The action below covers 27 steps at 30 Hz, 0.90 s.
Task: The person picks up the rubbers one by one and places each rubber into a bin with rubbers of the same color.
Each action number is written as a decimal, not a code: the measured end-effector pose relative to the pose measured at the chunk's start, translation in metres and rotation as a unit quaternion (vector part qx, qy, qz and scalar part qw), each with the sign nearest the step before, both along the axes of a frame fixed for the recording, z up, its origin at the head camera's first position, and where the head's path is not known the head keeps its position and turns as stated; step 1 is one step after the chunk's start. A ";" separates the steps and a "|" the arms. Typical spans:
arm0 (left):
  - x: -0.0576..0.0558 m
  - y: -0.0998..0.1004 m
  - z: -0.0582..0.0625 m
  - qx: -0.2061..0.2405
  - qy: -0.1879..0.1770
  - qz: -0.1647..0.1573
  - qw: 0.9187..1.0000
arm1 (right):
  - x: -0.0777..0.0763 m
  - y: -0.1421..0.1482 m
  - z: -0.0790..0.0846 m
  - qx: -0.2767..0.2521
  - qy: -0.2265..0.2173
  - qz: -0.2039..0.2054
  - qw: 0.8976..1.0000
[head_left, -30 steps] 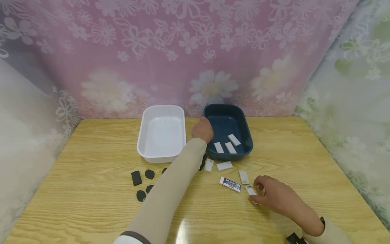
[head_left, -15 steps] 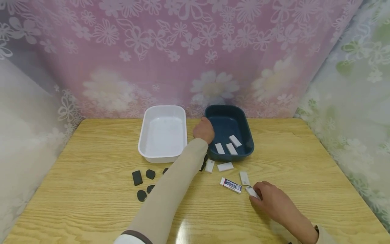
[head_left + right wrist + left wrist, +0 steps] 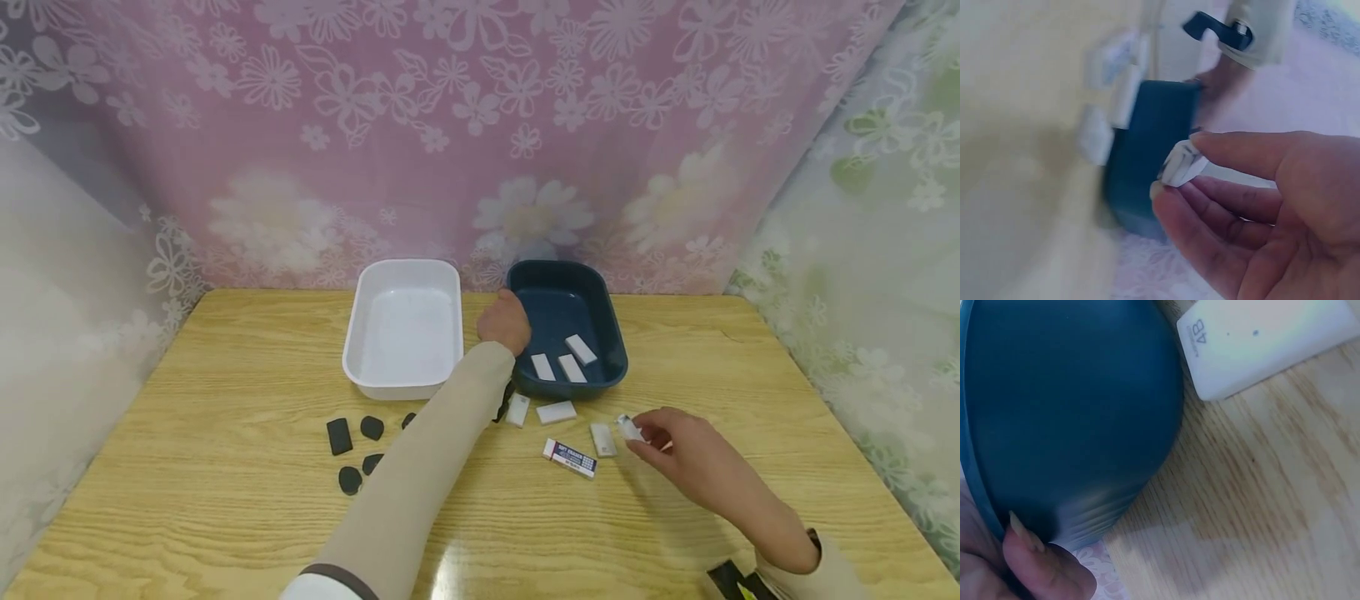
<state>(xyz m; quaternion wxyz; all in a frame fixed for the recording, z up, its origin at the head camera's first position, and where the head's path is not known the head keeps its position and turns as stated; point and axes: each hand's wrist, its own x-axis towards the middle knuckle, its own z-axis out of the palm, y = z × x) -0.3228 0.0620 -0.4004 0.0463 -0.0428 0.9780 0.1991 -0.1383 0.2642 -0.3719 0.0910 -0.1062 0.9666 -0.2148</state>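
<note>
My left hand (image 3: 504,323) grips the left rim of a dark blue plastic tub (image 3: 551,308). In the left wrist view its thumb (image 3: 1047,565) presses the tub's outer wall. Three white erasers lie inside the tub. Between thumb and fingertips, my right hand (image 3: 697,458) pinches a small white eraser (image 3: 1182,164) above the table, to the right of the tub's front. Close by on the wood lie a white eraser (image 3: 602,440), an eraser in a blue printed sleeve (image 3: 570,458), and two more white erasers in front of the tub, one marked 4B (image 3: 1266,344).
A white tub (image 3: 405,333) stands left of the blue one. Several black pieces, one rectangular (image 3: 339,436) and others rounded, lie at the left, partly hidden by my left sleeve (image 3: 420,467). A floral curtain (image 3: 450,125) hangs behind the wooden table (image 3: 225,500).
My right hand has taken hold of the white eraser, lifted it off the table and moved it slightly forward toward the tub. My left hand stays on the tub's rim.
</note>
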 end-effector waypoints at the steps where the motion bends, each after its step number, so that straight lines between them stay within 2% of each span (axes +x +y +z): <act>1: 0.000 -0.001 0.000 -0.001 -0.001 0.001 1.000 | -0.005 -0.002 0.004 -0.006 0.016 0.007 1.000; 5: -0.002 -0.003 0.001 -0.002 -0.004 0.006 1.000 | -0.027 -0.011 0.019 -0.030 0.073 0.036 0.996; 9: -0.004 -0.005 0.000 -0.010 -0.006 0.004 1.000 | -0.051 -0.023 0.028 -0.044 0.089 0.060 0.993; 15: -0.007 -0.004 -0.002 -0.014 -0.009 0.011 1.000 | -0.093 -0.040 0.030 -0.049 0.055 0.075 0.994; 16: -0.008 -0.003 -0.003 -0.014 -0.008 0.014 1.000 | -0.100 -0.042 0.029 -0.046 0.051 0.077 0.995; 17: -0.013 -0.002 -0.010 -0.018 0.004 0.018 1.000 | -0.107 -0.043 0.028 -0.041 0.049 0.078 0.995; 20: -0.012 -0.001 -0.012 -0.019 0.003 0.019 1.000 | -0.126 -0.045 0.024 -0.029 0.035 0.088 0.995; 23: -0.010 0.001 -0.011 -0.024 0.002 0.016 1.000 | -0.143 -0.048 0.023 -0.023 0.001 0.093 0.995; 24: -0.005 0.000 -0.005 -0.023 -0.009 0.011 1.000 | -0.148 -0.049 0.023 -0.021 -0.013 0.093 0.995; 27: -0.005 0.001 -0.003 -0.027 -0.005 0.005 1.000 | -0.161 -0.055 0.027 -0.012 -0.052 0.086 0.995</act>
